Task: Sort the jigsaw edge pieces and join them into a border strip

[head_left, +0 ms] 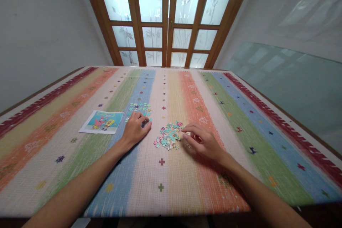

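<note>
Puzzle pile on table, between hands. Right hand fingers narrow at pile edge, left hand curled; can't tell grip on either. Left sliding could scatter arranged pieces.

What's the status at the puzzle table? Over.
Left hand at spread pieces, partly blocking them. Right hand beside pile, grip unclear. Picture lies left of both hands.

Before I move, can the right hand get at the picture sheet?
Probably not by a straight slide: the left hand lies between the right hand and the picture sheet, with the puzzle pile also in the way. Reaching over might work, as the sheet looks uncovered.
</note>
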Demonstrator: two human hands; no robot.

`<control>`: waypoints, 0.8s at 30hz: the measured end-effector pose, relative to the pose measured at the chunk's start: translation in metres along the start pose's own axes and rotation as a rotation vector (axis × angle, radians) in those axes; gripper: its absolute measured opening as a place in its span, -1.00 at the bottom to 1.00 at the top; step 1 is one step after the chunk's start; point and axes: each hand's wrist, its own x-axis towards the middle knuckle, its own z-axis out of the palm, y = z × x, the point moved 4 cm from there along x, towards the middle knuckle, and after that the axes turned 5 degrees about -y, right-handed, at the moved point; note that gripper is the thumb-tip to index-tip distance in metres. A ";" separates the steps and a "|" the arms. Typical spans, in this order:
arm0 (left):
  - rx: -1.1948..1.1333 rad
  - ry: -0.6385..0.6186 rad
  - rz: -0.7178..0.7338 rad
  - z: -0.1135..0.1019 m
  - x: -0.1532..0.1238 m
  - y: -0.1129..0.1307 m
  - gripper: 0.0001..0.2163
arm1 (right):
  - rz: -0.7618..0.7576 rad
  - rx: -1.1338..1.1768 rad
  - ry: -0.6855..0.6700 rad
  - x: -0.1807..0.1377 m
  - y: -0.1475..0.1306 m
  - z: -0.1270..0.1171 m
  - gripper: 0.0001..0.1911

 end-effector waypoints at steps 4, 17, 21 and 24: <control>0.023 0.014 0.009 -0.001 0.000 0.001 -0.85 | -0.006 -0.019 0.013 0.000 0.000 -0.001 -0.82; 0.003 0.025 -0.006 -0.006 0.000 0.000 -0.87 | 0.188 -0.213 0.069 0.001 0.026 -0.022 -0.85; -0.044 0.035 0.039 -0.009 -0.001 0.007 -0.90 | 0.254 -0.277 -0.068 -0.002 0.040 -0.018 -0.81; -0.078 0.026 0.119 -0.011 -0.004 0.019 -0.90 | 0.231 -0.304 -0.127 -0.003 0.040 -0.013 -0.78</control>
